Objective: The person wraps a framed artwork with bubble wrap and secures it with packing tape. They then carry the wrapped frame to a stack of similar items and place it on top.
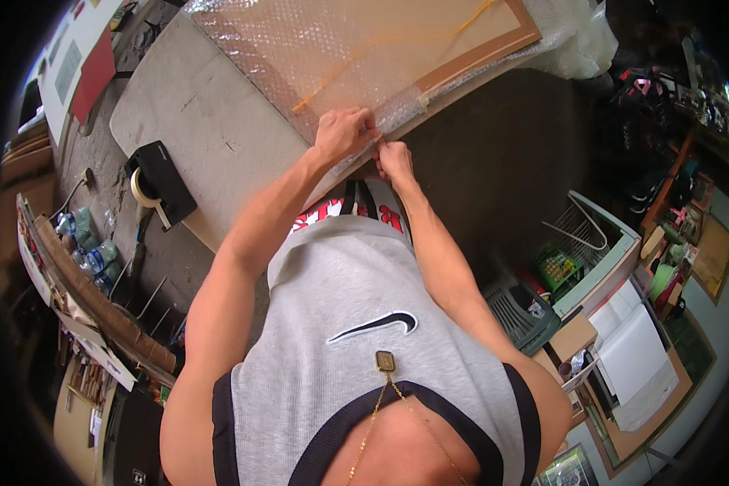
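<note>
A flat framed panel [413, 77] with a brown border and an orange cord [356, 58] across it lies on the table under clear bubble wrap [255, 49]. Both of my hands meet at the wrap's near edge, by the table's rim. My left hand [344, 135] is closed, its curled fingers pinching the bubble wrap along that edge. Just right of it and touching it, my right hand [396, 164] is also closed on the wrap's edge. The fingertips are partly hidden, so any small piece between them does not show.
A black tape dispenser [164, 185] with a pale roll stands on the grey table [194, 105] to the left. Plastic bottles [95, 255] lie on the floor at far left. To the right are a grey-green plastic crate [518, 304] and a wire rack [579, 231].
</note>
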`<state>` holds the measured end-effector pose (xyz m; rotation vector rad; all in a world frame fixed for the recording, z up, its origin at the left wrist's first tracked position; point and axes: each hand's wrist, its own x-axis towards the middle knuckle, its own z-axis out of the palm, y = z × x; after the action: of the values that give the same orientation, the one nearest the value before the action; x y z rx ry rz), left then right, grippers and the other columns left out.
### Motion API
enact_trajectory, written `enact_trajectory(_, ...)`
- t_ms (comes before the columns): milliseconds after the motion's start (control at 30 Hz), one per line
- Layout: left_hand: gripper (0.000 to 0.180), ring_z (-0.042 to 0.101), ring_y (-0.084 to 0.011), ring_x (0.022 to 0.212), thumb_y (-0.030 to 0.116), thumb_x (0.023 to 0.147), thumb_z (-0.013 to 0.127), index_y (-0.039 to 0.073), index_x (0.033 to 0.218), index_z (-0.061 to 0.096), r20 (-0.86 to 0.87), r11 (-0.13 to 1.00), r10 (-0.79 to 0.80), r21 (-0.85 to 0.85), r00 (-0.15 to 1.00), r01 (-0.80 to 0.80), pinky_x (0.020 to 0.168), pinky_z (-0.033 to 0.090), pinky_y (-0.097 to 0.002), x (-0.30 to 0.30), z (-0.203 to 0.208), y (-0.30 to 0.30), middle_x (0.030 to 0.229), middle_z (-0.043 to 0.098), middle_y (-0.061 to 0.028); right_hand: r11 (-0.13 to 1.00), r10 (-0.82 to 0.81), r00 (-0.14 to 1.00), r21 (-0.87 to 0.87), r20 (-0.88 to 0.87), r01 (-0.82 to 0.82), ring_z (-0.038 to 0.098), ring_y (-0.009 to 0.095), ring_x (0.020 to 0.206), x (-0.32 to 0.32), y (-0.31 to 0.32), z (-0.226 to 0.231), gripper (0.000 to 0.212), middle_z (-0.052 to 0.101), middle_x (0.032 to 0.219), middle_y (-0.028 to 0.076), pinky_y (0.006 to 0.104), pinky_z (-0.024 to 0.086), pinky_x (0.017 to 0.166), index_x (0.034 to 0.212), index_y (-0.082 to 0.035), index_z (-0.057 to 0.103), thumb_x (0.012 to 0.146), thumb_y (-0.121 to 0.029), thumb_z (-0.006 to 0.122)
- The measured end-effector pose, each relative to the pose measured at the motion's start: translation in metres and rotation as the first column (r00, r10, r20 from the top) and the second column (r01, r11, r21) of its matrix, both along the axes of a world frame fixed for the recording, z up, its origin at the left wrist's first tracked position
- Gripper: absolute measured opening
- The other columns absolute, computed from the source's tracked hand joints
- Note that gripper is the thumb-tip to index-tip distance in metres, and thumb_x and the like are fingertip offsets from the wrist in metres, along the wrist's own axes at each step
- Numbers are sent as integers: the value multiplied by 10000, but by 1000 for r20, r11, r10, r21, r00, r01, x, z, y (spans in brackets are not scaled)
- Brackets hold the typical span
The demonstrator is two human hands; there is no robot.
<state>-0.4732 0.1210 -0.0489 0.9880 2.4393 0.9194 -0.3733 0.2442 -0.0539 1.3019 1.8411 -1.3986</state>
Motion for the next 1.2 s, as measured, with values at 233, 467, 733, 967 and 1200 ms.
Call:
enact_trajectory(233, 200, 636, -259, 728, 314, 740, 687, 128, 774, 622, -4, 999, 20, 41, 1000, -19, 624, 474, -397, 0, -4, -1, 748, 637, -69, 936, 166, 982, 326, -84, -130, 663, 327, 640, 0, 6, -14, 296, 621, 591, 191, 430, 496, 649, 675, -10, 648, 771, -289, 618)
enact_trajectory(467, 215, 640, -232, 676, 314, 745, 704, 115, 814, 661, 153, 992, 122, 2, 981, -124, 610, 484, -363, -4, 5, 2, 713, 656, -73, 948, -206, 938, -295, -278, 121, 557, 106, 531, 12, 4, 6, 154, 620, 730, 32, 248, 413, 434, 892, -47, 622, 915, -166, 527)
enact_trajectory(733, 235, 622, -193, 629, 278, 807, 671, 74, 925, 683, 217, 832, 525, 75, 823, -550, 595, 484, -311, -154, -23, 0, 735, 671, -106, 838, -51, 990, -544, -130, -28, 626, 123, 690, -8, 101, 29, 322, 661, 913, 81, 234, 474, 578, 1166, 5, 570, 925, -208, 563)
enact_trajectory(967, 515, 522, -331, 1168, 317, 868, 564, 100, 1323, 459, -377, 729, 616, -60, 692, -682, 977, 410, -426, -406, -39, -12, 1253, 551, -190, 907, -392, 867, -285, -308, 309, 633, 155, 786, -46, 209, 17, 445, 627, 964, 119, 246, 504, 652, 1242, 78, 464, 911, -192, 590)
enact_trajectory(1200, 593, 488, -315, 1211, 420, 824, 579, 111, 1313, 450, -304, 607, 622, -395, 722, -690, 977, 397, -425, -461, -48, 20, 1309, 514, -161, 851, -517, 740, -353, -430, 389, 550, 120, 933, -67, 214, 23, 536, 557, 1011, 40, 252, 473, 763, 1335, 49, 383, 886, -138, 609)
